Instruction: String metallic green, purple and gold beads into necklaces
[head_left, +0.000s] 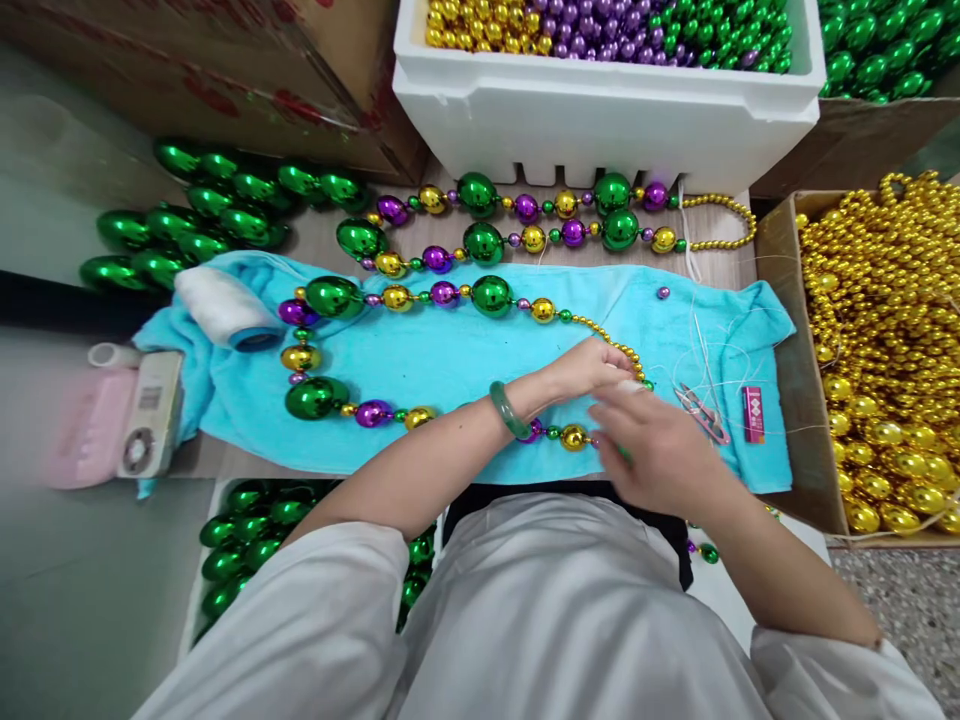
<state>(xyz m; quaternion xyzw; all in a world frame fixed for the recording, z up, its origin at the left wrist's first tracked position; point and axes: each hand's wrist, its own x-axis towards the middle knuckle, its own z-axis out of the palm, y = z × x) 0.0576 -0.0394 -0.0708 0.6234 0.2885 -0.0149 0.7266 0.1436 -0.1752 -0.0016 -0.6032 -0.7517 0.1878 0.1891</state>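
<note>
A strand of green, gold and purple beads point(420, 296) loops over a turquoise towel point(465, 350) on the table. My left hand point(592, 365), with a green bangle on the wrist, rests closed on the strand's small gold beads near its end. My right hand point(652, 445) is blurred by motion just below it, fingers curled at the same spot, over a gold bead point(574, 437). What the fingers pinch is hidden. Small snips point(701, 412) and a red packet point(753, 414) lie on the towel to the right, with loose white thread point(705, 350).
Two finished strands point(525, 222) lie behind the towel. A white foam box point(600, 110) of mixed beads stands at the back. A cardboard box of gold beads point(885, 330) is on the right. Green beads point(195, 215) pile at left; a thread spool point(225, 308) and pink device point(120, 415) lie nearby.
</note>
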